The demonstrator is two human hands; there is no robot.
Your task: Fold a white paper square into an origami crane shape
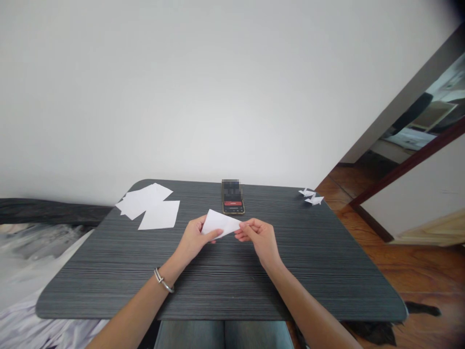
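White paper triangle [220, 224] pinched in both grips, left hand [192, 238] and right hand [259, 238], over the dark worktop [109, 276], two folded paper cranes [311, 195] already done, loose sheets [148, 207] lying unfolded!

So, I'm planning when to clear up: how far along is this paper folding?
Done: two origami birds at the table's far right corner. In hand: a white paper triangle, pinched by the left hand and right hand. Still to do: flat white sheets at the table's left.
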